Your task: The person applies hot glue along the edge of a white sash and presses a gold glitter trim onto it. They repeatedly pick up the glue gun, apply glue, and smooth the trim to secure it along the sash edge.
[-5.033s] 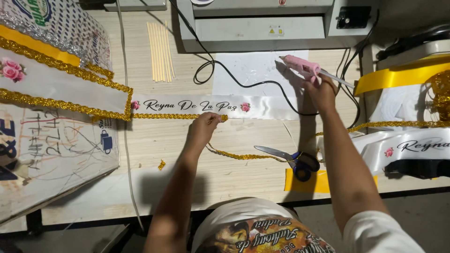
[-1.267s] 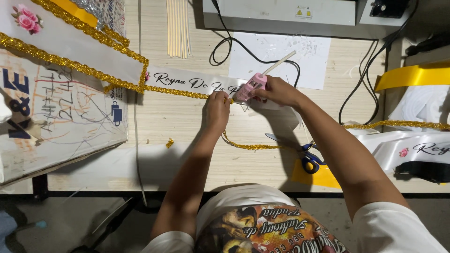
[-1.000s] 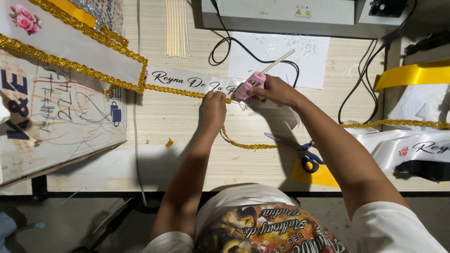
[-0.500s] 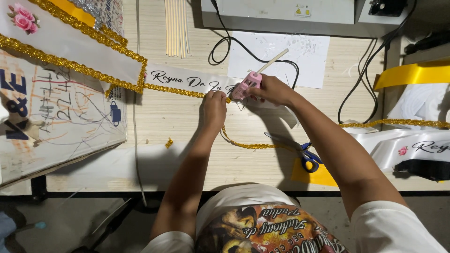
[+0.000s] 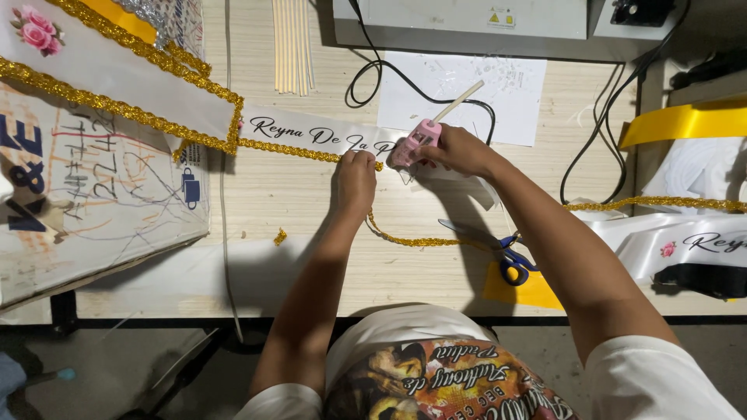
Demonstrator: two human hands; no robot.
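Left hand: the left hand [image 5: 355, 177] lies palm down at the centre of the table, fingers closed narrow and pressing the gold trim [image 5: 311, 154] onto the lower edge of the white sash [image 5: 311, 134].
Right hand: the right hand [image 5: 459, 149], at 3 o'clock from the left hand and just beside it, is wrapped around the pink glue gun [image 5: 415, 142], whose nozzle points down-left at the sash edge close to the left fingertips.
Glue gun: pink body, with a pale glue stick jutting out of its back toward 1 o'clock.
Sash: a white satin band with black script lettering, running from 10 o'clock toward the hands; gold braid is already along its lower edge up to the left hand.
Loose trim: the rest of the gold braid curls from the left hand toward 5 o'clock, then runs right across the table.
Scissors: blue-handled scissors [image 5: 498, 247] lie at 4 o'clock from the hands, partly on a yellow sheet [image 5: 517, 289].
Board at 9 o'clock: a large white card [image 5: 85, 210] with dark letters and scribbled pen marks, rectangular and tilted.
Paper at 12 o'clock: a white rectangular sheet [image 5: 467, 85] flecked with glue, under a black cable [image 5: 373, 74].
Glue sticks at 11 o'clock: a bundle of pale glue sticks [image 5: 292, 43] lying straight.
Far edge: a grey machine [image 5: 459, 19] bearing a small yellow triangular warning label.
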